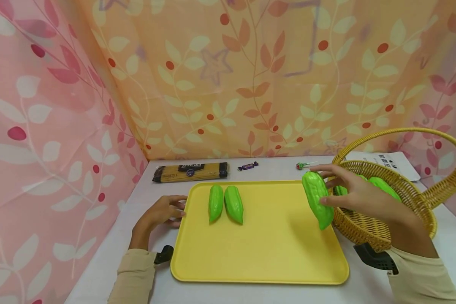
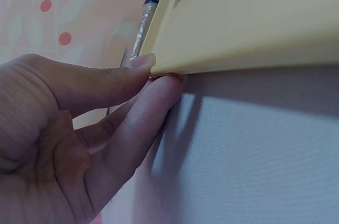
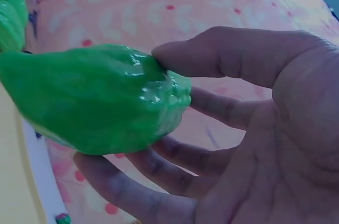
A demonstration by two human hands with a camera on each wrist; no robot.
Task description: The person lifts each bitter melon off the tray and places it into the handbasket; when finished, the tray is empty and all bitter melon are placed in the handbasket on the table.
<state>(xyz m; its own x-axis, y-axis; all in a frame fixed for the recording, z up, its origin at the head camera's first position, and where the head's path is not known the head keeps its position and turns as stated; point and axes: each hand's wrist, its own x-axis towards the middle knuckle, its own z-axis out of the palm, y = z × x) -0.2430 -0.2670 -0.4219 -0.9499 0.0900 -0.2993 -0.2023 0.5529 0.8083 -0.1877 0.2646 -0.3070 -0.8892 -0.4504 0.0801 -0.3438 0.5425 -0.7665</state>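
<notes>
My right hand (image 1: 359, 194) grips a glossy green bitter melon (image 1: 317, 198), thumb on one side and fingers on the other, above the tray's right part. In the right wrist view the held bitter melon (image 3: 100, 99) lies between thumb and fingertips, its pointed end away from the palm. My left hand (image 1: 167, 211) pinches the left rim of the yellow tray (image 1: 266, 253); the left wrist view shows the thumb on top of the rim and a finger below. Two more bitter melons (image 1: 215, 204) lie side by side on the tray's upper left.
A wicker basket (image 1: 368, 228) with a tall handle stands right of the tray, with green bitter melons (image 1: 384, 188) inside. Behind the tray lie a pasta packet (image 1: 190, 171), a wrapped candy (image 1: 248, 166) and a lollipop (image 1: 300, 166). A white packet (image 1: 403, 162) is behind the basket.
</notes>
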